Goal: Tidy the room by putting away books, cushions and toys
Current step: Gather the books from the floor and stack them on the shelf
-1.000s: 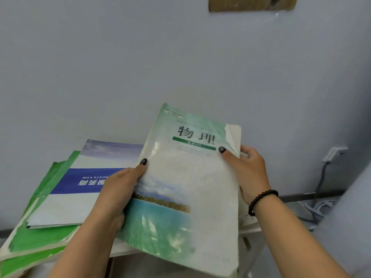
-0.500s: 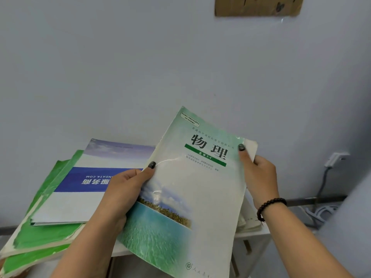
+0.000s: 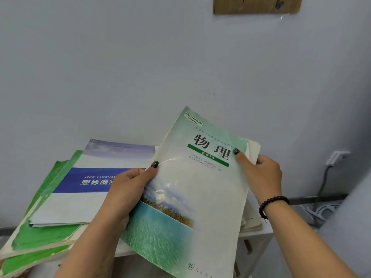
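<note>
Above the bench's right edge, both hands pinch the physics textbook (image 3: 198, 187): left hand (image 3: 128, 189) thumb on its spine side, right hand (image 3: 261, 177) at the torn top corner. Thin, floppy, glossy: support it by both sides, beside the book stack (image 3: 66, 197).

A white shelf (image 3: 259, 232) carries a loose stack of green-covered books (image 3: 44, 235) under a blue-banded booklet (image 3: 80, 187).

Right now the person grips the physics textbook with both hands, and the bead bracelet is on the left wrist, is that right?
Not quite. The head view shows both hands gripping the physics textbook, left hand on its left edge and right hand at its top right corner, but the bead bracelet is on the right wrist, not the left.
</note>
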{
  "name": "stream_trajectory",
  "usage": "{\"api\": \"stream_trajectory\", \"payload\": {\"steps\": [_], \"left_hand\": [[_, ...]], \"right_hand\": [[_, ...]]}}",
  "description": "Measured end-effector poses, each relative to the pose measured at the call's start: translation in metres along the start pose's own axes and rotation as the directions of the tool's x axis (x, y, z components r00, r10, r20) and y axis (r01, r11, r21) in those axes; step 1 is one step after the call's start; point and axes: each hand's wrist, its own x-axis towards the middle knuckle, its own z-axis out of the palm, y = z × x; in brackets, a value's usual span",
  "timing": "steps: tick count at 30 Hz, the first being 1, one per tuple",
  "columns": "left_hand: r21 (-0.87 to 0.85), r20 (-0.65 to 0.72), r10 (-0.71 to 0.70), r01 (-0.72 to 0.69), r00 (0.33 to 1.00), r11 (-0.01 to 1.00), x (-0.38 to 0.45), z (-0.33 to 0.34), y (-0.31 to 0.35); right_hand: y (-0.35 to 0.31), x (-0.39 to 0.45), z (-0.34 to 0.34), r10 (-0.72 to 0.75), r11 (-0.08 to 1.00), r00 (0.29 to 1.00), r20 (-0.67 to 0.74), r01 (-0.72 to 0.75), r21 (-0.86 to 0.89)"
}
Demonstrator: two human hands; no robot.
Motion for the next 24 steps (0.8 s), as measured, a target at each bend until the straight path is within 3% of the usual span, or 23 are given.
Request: {"api": "stream_trajectory", "payload": {"steps": [10, 12, 15, 19, 24], "left_hand": [[0.052, 0.001, 0.028, -0.028, 1.000, 0.998, -0.003, 0.004, 0.005], [0.024, -0.016, 0.003, -0.003, 1.000, 1.000, -0.004, 0.005, 0.006], [-0.053, -0.051, -0.054, 0.051, 0.997, 0.997, -0.004, 0.006, 0.006], [-0.087, -0.120, -0.062, 0.052, 0.991, 0.995, -0.005, 0.014, 0.001], [0.164, -0.141, 0.087, -0.064, 0.986, 0.984, 0.001, 0.012, -0.003]], "right_hand": [[0.003, 0.005, 0.000, -0.001, 1.000, 0.998, -0.066, 0.003, 0.022], [0.007, 0.007, 0.000, 0.040, 0.995, 0.998, -0.049, -0.036, 0.094], [0.009, 0.009, 0.001, 0.157, 0.954, 0.986, 0.061, -0.167, 0.249], [0.010, -0.009, 0.011, 0.228, 0.925, 0.897, 0.380, -0.321, 0.203], [0.014, -0.022, 0.014, 0.255, 0.928, 0.884, 0.393, -0.338, 0.157]]}}
